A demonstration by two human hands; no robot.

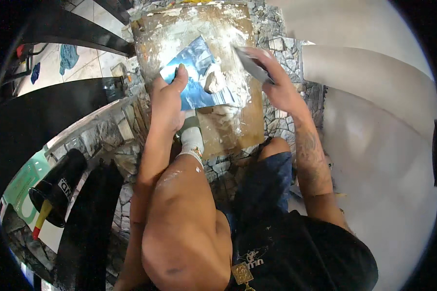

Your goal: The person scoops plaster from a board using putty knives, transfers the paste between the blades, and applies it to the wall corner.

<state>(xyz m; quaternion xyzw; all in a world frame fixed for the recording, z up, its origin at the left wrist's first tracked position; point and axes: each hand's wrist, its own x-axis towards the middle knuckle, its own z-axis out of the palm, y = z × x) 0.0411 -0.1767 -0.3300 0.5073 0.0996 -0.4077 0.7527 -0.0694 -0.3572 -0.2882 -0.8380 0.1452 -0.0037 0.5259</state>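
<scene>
In my left hand is a flat, shiny blue-silver scraper blade, gripped with the thumb on its top face. A lump of white putty lies on the right part of this blade. My right hand is closed on a grey metal putty knife, raised just right of the blue blade and apart from it. Both blades are above a wooden board smeared with white putty. My foot in a white sock reaches the board's near left part, partly behind my left hand.
Black beams or steps run along the left. A black bucket leans there, a yellow and red handle sticking out. Irregular grey stone surrounds the board. A pale smooth wall stands close on the right. A teal cloth lies on far-left tiles.
</scene>
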